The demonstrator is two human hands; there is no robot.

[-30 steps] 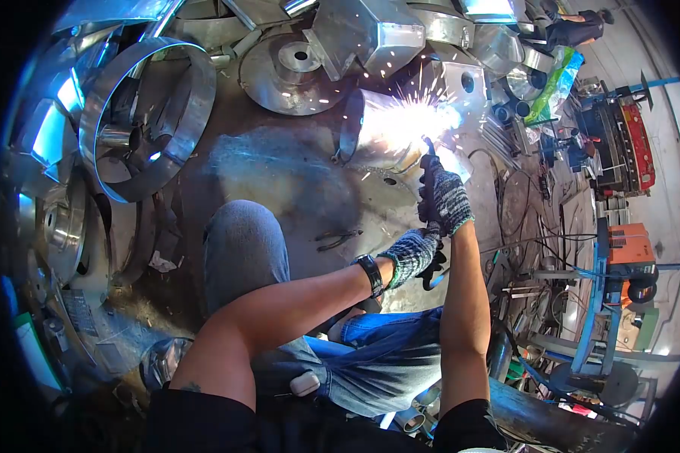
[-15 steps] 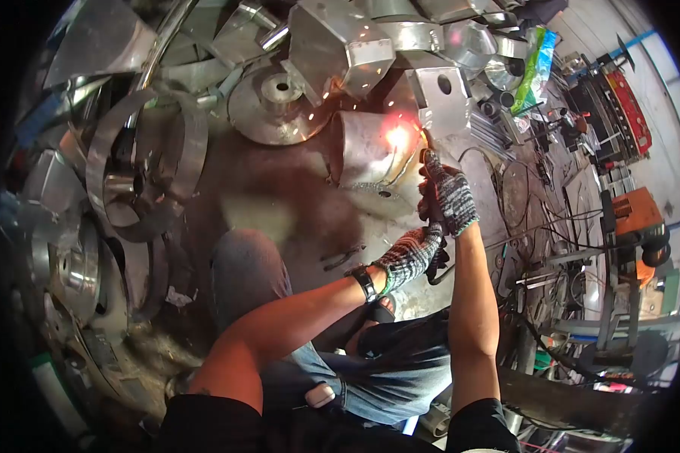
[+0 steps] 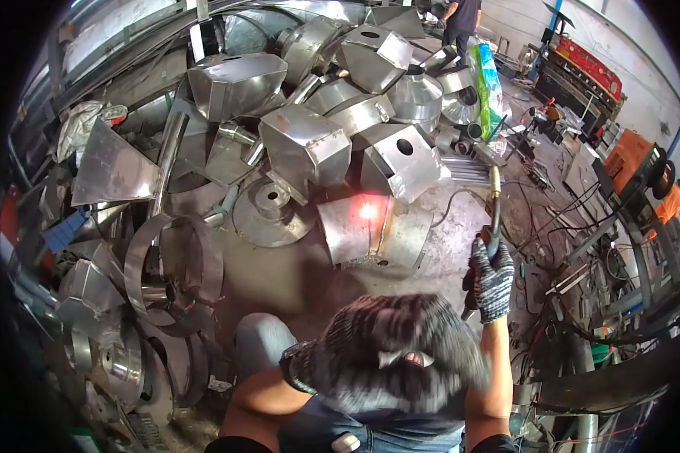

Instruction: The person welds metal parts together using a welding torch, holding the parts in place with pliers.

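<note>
My right hand (image 3: 493, 281), in a grey knitted glove, is wrapped round the handle of a welding torch (image 3: 496, 198), whose nozzle points up. The torch is apart from the curved metal piece (image 3: 412, 230) on the floor. A red-white glowing spot (image 3: 367, 208) shows on that piece beside a brownish seam. Close to the camera, my left hand (image 3: 400, 351) is large and gloved; motion smears its fingers, so whether it holds anything is unclear.
Angular metal hoods (image 3: 302, 147) and a holed metal box (image 3: 404, 158) lie behind the piece. Metal rings (image 3: 175, 272) lie left. A torch cable crosses the floor. An orange machine (image 3: 631, 162) is at right. Another person (image 3: 461, 19) stands at the back.
The view has tilted up. My left hand has come off the torch and moved close to the camera. My right hand has drawn the torch away rightward, and the bright flare has shrunk.
</note>
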